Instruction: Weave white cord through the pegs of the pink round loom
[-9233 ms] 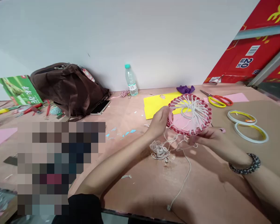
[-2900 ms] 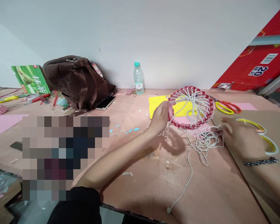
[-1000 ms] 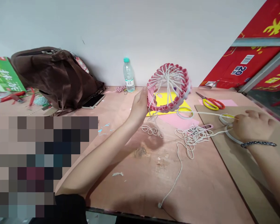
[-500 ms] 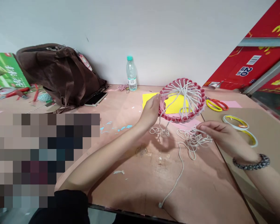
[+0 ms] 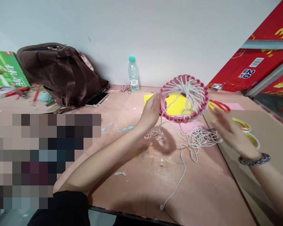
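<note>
My left hand (image 5: pixel 152 110) grips the left edge of a round hoop (image 5: pixel 179 119) wrapped in pink, with white string strung across it towards a gathered point. The hoop is tilted and held above the table. My right hand (image 5: pixel 225 127) is just right of the hoop, blurred by motion, with its fingers apart and nothing seen in it. A loose heap of white string (image 5: pixel 198 139) lies on the table below, one strand running towards the front edge. Yellow paper (image 5: pixel 151 99) and pink paper (image 5: pixel 191 126) lie behind and under the hoop.
Scissors (image 5: pixel 223 107) and tape rolls (image 5: pixel 252 139) lie at the right, the rolls on brown cardboard (image 5: pixel 269 135). Further back stand a water bottle (image 5: pixel 133 75) and a brown bag (image 5: pixel 61 75), with a phone (image 5: pixel 97 99) beside it. Red boxes (image 5: pixel 245 67) are at the right.
My right hand has let go of the white string and moved up, its fingers spreading. The hoop has tilted and risen slightly in my left hand. The string heap lies spread a little further right.
</note>
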